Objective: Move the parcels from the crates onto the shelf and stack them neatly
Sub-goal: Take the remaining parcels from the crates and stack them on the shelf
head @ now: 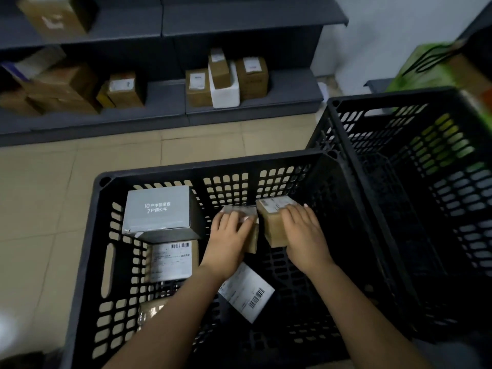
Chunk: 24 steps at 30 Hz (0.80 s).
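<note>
**Both hands on parcels, shelf straight ahead**

Forearms down inside near crate [213,166]. Left hand [230,233] clasped over small taped parcel [239,210], right hand [300,235] clasped over brown parcel [271,231]. Parcels touching, side by side at mid-crate. Brown parcel's long axis pointing away, toward shelf [266,110] beyond far wall. Likely next: lift clear of wall, then carry forward. Grey box [157,209] waiting at left.
</note>
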{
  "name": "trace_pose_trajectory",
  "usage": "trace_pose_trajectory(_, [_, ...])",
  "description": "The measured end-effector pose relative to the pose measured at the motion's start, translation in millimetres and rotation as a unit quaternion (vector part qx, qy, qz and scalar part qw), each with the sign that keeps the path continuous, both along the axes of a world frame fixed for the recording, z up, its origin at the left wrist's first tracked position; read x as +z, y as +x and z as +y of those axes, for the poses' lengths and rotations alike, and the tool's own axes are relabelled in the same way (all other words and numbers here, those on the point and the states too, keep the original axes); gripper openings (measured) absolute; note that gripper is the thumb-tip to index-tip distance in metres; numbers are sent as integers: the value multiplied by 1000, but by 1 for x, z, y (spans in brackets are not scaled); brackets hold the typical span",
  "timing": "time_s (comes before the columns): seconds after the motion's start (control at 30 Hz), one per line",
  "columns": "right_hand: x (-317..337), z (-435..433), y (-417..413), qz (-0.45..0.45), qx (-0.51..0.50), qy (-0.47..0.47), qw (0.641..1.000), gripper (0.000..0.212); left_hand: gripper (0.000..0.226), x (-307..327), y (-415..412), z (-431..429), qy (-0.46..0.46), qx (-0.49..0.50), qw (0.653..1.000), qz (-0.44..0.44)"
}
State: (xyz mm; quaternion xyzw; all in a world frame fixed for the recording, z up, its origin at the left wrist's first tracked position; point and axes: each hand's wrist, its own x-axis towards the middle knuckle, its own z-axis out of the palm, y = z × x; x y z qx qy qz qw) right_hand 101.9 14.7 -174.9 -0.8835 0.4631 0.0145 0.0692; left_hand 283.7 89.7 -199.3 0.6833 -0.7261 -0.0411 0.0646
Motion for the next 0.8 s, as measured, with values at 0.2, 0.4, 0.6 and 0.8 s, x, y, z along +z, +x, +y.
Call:
trace_pose_trajectory(0.2, [71,25,3,-116,-37,-112,986,78,102,72,-2,8,-131,-17,987,89])
trace_pose_trajectory(0.4, [147,62,-14,-187,-119,-220,950,79,97,159,-10,11,-254,-89,955,125])
trace_pose_trajectory(0.6, [201,101,-65,-190,-200,-279,920,78,94,220,-66,12,-301,-180,924,154])
trace_pose_trajectory(0.8, [233,162,-156,-178,-306,-334,874,78,93,255,-167,32,-309,-304,879,199])
